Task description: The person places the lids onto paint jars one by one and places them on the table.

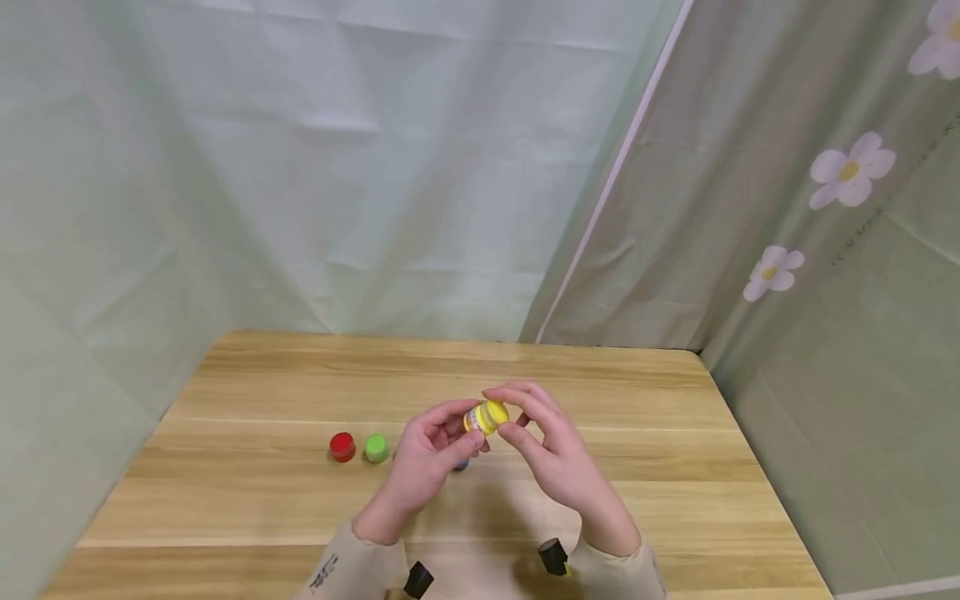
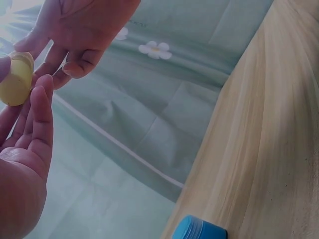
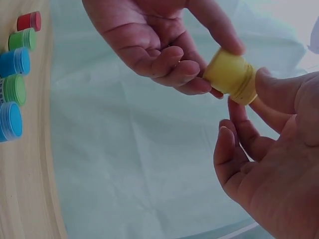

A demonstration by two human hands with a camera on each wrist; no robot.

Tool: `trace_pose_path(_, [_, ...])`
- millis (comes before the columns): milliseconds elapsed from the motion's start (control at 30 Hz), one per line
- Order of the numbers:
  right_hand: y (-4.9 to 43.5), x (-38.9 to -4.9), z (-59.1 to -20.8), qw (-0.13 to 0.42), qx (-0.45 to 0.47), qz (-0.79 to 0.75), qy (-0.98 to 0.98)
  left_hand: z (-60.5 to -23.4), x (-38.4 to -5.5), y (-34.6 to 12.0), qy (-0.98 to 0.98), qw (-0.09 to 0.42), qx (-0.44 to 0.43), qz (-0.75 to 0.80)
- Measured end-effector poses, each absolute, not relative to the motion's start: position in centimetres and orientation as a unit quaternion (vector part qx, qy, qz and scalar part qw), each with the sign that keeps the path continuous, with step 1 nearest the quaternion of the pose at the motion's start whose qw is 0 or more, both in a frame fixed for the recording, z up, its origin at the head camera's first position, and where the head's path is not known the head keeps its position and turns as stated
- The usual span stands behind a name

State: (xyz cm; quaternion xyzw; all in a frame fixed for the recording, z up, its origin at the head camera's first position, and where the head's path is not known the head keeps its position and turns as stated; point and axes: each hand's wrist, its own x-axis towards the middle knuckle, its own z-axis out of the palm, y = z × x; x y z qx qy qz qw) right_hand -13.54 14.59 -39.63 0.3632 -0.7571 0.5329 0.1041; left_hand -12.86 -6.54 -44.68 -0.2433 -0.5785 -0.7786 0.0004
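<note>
Above the table, a small yellow jar (image 1: 477,420) is tilted with its lidded end towards the right. My left hand (image 1: 424,458) grips the body of the jar between thumb and fingers. At the other end, the thumb and index finger of my right hand (image 1: 557,450) pinch the yellow lid (image 1: 497,411). In the right wrist view, the jar (image 3: 225,74) spans the gap between both hands, the lid seated against its neck. The remaining fingers of the right hand (image 3: 274,144) curl loosely beneath it.
On the wooden table (image 1: 300,508) stand a red jar (image 1: 342,447) and a green jar (image 1: 377,448), left of my hands. The right wrist view shows them in a row with blue jars (image 3: 11,122) and another green jar (image 3: 14,89). Curtains (image 1: 390,183) hang behind the table.
</note>
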Motion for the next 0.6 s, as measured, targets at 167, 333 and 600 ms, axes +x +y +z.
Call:
trace_pose_path(167, [14.79,-13.42,-39.56,0.103,0.37,0.517,-0.765,-44.82,-12.77,-6.44,-0.567,-0.006,-0.248,-0.786])
trace_pose_path(333, [14.95,-13.49,-39.38,0.117,0.385,0.488,-0.775,-44.97,-12.89,-6.34,-0.568,-0.012,-0.261,-0.78])
trace_pose_path(600, [15.33,-13.53,-39.29,0.157,0.424,0.433,-0.78,-45.4,-13.08,-6.12,-0.576,-0.021,-0.284,-0.767])
